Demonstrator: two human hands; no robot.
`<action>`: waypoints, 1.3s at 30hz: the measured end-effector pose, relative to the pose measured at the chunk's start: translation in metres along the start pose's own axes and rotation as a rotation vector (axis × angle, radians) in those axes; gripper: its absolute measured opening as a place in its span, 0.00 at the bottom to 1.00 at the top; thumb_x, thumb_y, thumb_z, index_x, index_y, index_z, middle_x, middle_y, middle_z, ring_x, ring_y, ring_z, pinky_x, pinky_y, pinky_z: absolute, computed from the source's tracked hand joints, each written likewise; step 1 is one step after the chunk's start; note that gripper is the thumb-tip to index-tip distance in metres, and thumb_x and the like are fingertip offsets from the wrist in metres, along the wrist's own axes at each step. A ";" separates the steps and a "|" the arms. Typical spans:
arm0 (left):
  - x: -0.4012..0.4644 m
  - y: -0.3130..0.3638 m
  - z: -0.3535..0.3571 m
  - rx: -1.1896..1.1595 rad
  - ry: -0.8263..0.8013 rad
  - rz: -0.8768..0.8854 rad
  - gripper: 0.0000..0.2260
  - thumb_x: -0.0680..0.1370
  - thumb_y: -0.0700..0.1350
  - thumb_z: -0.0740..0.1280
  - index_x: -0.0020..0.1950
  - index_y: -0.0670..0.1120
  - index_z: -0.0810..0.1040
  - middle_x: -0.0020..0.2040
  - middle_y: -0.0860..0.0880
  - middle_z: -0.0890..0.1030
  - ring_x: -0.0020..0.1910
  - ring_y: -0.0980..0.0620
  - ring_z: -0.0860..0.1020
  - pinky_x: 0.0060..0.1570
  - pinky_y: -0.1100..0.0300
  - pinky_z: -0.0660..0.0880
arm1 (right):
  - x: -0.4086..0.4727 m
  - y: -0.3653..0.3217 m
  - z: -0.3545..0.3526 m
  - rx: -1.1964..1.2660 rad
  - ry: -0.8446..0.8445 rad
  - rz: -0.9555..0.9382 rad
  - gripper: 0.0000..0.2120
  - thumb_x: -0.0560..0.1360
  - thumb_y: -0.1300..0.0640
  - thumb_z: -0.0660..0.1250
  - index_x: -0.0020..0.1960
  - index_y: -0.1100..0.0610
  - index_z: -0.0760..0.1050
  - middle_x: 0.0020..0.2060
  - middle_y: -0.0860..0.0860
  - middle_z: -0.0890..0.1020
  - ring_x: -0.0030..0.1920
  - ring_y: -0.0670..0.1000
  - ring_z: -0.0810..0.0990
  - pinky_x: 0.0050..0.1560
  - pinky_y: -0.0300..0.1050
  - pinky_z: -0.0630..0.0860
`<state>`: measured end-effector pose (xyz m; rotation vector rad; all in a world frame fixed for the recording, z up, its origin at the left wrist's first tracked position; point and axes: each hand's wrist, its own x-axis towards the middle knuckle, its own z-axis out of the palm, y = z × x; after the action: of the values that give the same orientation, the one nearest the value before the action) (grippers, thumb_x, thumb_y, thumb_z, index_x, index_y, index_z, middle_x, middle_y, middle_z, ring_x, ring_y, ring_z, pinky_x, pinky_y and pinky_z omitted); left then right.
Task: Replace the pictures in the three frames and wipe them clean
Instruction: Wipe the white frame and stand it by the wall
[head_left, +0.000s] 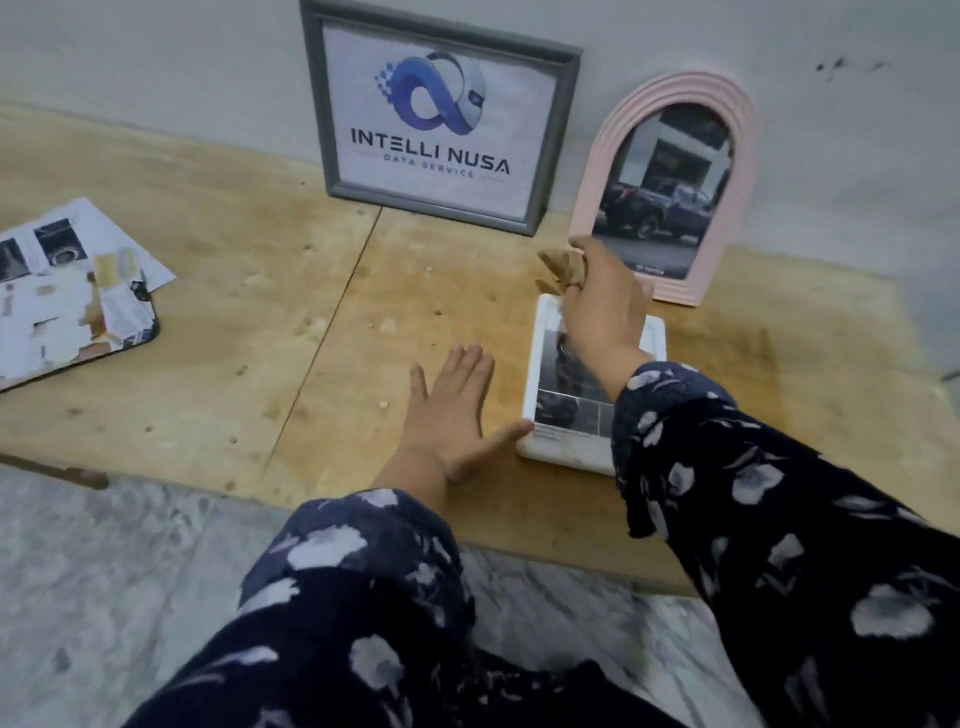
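A white rectangular frame (543, 400) with a dark picture lies flat on the plywood board (260, 312). My left hand (452, 410) lies flat and open on the board, its thumb touching the frame's lower left corner. My right hand (605, 301) hovers over the frame's top end and grips a crumpled tan cloth (558, 267). Behind it a pink arched frame (670, 192) with a picture of a dark car leans on the wall. A grey frame (439, 117) with a blue logo print stands to its left.
A pile of cut magazine pages and paper scraps (67, 291) lies on a dark board at the far left. The plywood's front edge meets a grey marble floor (104, 571). A grey wall (857, 130) closes off the back.
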<state>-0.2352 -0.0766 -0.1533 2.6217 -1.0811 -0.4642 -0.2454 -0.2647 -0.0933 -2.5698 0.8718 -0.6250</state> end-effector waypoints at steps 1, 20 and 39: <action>0.000 0.008 0.008 0.007 -0.027 0.026 0.46 0.71 0.76 0.50 0.80 0.50 0.44 0.80 0.53 0.41 0.77 0.55 0.38 0.72 0.40 0.33 | 0.001 0.004 -0.002 -0.052 0.020 0.011 0.19 0.74 0.67 0.61 0.60 0.49 0.73 0.52 0.48 0.82 0.53 0.53 0.78 0.52 0.47 0.61; -0.003 0.021 0.038 0.082 0.158 0.051 0.52 0.64 0.79 0.51 0.79 0.48 0.49 0.80 0.52 0.42 0.78 0.53 0.41 0.72 0.37 0.39 | -0.023 0.026 0.039 -0.053 -0.398 -0.085 0.25 0.71 0.70 0.57 0.61 0.52 0.79 0.58 0.51 0.81 0.59 0.54 0.78 0.57 0.42 0.71; -0.004 0.022 0.040 0.157 0.155 0.080 0.46 0.63 0.76 0.45 0.79 0.57 0.47 0.80 0.52 0.41 0.78 0.50 0.44 0.72 0.36 0.41 | -0.116 0.027 -0.025 -0.161 -0.632 -0.300 0.22 0.73 0.55 0.70 0.66 0.46 0.73 0.61 0.46 0.79 0.62 0.51 0.76 0.59 0.47 0.73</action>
<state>-0.2672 -0.0938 -0.1813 2.6822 -1.2099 -0.1611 -0.3537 -0.2160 -0.1187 -2.7974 0.3371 0.2076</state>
